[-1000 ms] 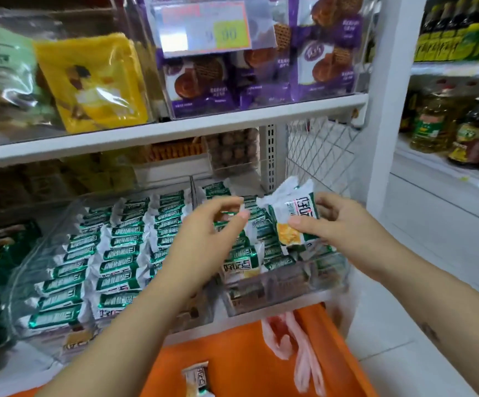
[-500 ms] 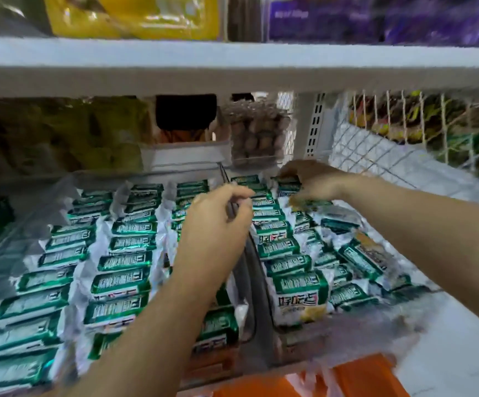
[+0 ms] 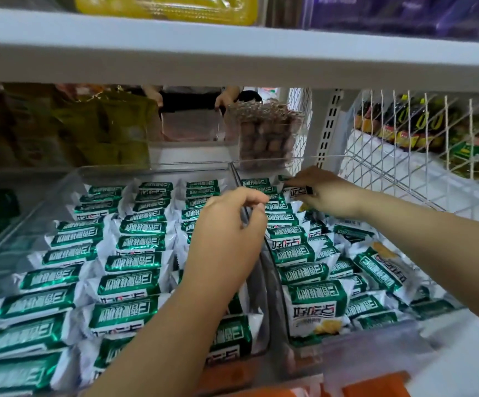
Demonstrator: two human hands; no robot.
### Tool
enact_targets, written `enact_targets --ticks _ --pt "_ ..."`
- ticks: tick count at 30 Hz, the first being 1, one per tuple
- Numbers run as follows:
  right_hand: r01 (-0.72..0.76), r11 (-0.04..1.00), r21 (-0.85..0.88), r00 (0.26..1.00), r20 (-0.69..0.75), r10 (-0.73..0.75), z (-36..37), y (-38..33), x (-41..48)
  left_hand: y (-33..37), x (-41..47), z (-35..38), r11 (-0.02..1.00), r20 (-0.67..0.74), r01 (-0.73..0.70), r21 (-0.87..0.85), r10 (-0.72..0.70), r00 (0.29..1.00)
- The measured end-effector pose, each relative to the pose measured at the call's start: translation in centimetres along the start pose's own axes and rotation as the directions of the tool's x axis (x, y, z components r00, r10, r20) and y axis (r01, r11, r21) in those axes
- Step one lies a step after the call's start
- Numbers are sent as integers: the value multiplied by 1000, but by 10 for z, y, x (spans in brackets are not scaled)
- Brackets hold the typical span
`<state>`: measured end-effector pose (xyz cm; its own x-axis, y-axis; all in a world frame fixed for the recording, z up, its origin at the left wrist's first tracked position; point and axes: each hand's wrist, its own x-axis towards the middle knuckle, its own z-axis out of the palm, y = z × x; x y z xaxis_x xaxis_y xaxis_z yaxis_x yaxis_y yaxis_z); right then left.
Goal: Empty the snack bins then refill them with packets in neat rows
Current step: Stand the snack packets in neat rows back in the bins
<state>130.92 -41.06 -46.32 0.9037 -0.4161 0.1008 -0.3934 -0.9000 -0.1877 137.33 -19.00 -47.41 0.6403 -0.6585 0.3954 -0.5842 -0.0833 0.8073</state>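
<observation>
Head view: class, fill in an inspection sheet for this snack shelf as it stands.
Surface: white shelf, mostly covered by bins.
Job's things: left bin holds three neat rows of packets; right bin has one neat row, with loose packets beside it.
Clutter: orange container below the shelf.
Grippers: right hand pinches a packet at the right bin's back; left hand hovers over the bins' adjoining walls, fingers curled, hold unclear.
Cables: nothing seen.
Surroundings: wire mesh panel, bottles beyond it; another person's hands behind.
</observation>
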Motion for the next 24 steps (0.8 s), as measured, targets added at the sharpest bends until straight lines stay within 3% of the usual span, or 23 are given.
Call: enact_targets --ticks 3,6,10,12,14,15,17,18,20,22,24 --pt "11 998 -62 1000 -18 -12 5 2 -4 0 -1 -1 1000 0 -1 9 1 1000" --pt "-11 1000 -20 999 -32 11 -1 1 -7 0 -1 -2 1000 -2 3 6 -3 1000" --pt "-164 984 66 980 -106 170 -38 2 -27 1 1 -2 1000 1 5 11 -5 1000" --pt "-217 975 -47 973 71 220 -52 3 -45 0 1 -2 1000 0 4 12 -4 1000" --pt "-228 958 -171 917 294 271 -49 0 -62 0 1 -1 1000 -4 3 10 -3 1000" --pt "-213 948 -236 903 323 284 -41 2 -65 0 0 -1 1000 -6 3 9 -3 1000" --pt "-181 940 -288 946 211 247 -31 10 -66 0 -1 -1 1000 -8 9 3 -9 1000" --pt "-193 950 -248 964 131 230 -33 12 -65 1 -1 -1 1000 -9 14 -1 -14 1000" --pt "-257 966 4 965 49 257 -45 20 -61 0 -1 -1 1000 -13 19 -8 -19 1000" --pt "-269 948 167 960 123 251 -51 23 -62 -1 -1 -1 1000 -12 18 -13 -18 1000" --pt "-227 973 49 947 246 208 -41 23 -63 -1 -1 -1 1000 -7 25 -9 -25 1000"
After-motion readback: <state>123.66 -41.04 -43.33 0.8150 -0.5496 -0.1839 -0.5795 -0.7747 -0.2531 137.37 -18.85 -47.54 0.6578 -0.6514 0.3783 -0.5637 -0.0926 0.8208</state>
